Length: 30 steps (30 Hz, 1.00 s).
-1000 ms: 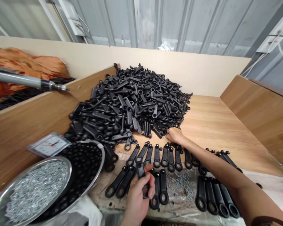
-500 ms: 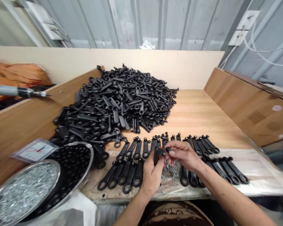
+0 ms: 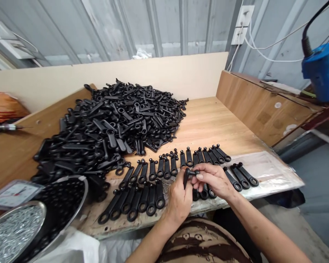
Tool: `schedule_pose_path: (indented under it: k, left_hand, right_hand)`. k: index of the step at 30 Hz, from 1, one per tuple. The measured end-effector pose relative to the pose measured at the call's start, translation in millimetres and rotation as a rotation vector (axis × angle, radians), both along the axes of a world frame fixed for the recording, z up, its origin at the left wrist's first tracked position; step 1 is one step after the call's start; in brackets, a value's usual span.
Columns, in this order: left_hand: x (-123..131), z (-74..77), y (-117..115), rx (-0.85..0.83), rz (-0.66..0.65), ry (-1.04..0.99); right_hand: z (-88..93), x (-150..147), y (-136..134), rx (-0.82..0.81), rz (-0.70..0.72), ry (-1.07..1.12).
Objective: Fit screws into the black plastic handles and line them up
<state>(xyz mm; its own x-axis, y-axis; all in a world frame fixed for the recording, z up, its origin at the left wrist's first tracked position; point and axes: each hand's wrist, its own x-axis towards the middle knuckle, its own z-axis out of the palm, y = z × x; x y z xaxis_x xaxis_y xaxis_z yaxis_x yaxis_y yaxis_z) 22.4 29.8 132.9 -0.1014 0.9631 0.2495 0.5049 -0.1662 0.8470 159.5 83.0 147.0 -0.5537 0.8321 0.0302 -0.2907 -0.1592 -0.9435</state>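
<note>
My left hand is closed around a black crank handle, held up over the front edge of the table. At its end, my right hand pinches a small black knob between thumb and fingers. The knob meets the handle's short stem, though the fingers partly hide the joint. Beneath and beside both hands lie rows of like handles, each with a ring at one end: a front left group, a back row and a few at the right.
A large heap of black handles covers the table's back left. At front left stand a bowl of black knobs and a bowl of screws, beside a square dial. A driver tip juts in from the left; a blue tool hangs right.
The view has swung right, bringing the blue tool into sight. The knob, apart from the stem or only near it before, now sits against the handle's stem.
</note>
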Motion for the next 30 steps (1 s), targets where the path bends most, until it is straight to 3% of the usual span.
schedule_pose_path:
  k: [4,7,13,17,19,21,25,27,30]
  left_hand:
    - [7.6,-4.4,-2.6,0.008,0.018,0.049]
    - [13.8,-3.3,-6.4,-0.038,0.004,0.048]
    - [20.3,2.1,-10.3,-0.112,-0.102,-0.117]
    - [18.0,9.0,2.1,-0.084,-0.191,-0.246]
    - [13.2,13.4,10.8,-0.086,-0.287,-0.303]
    - [3.6,15.6,18.2,-0.106,-0.299,-0.357]
    - [-32.4,11.2,23.0,-0.054,-0.004,-0.589]
    - [-55.4,6.6,19.5,0.018,0.169,-0.711]
    - [-86.9,-1.8,9.6,0.051,0.352,-0.796]
  right_hand:
    - [-1.3,10.3,-6.8,0.163,-0.024,-0.104]
    - [-4.7,11.3,-13.1,0.306,-0.123,-0.167]
    - [-11.8,8.0,-19.4,0.501,-0.22,-0.266]
    - [2.8,9.4,-4.8,0.657,-0.214,-0.404]
    - [18.2,8.3,14.4,0.749,-0.221,-0.521]
    - [35.2,3.4,43.2,0.819,-0.227,-0.685]
    - [53.9,-20.3,121.1,0.947,-0.22,-1.242]
    - [49.6,-37.5,160.1,0.95,-0.186,-1.484]
    - [29.3,-64.7,203.9,0.911,-0.112,-1.619]
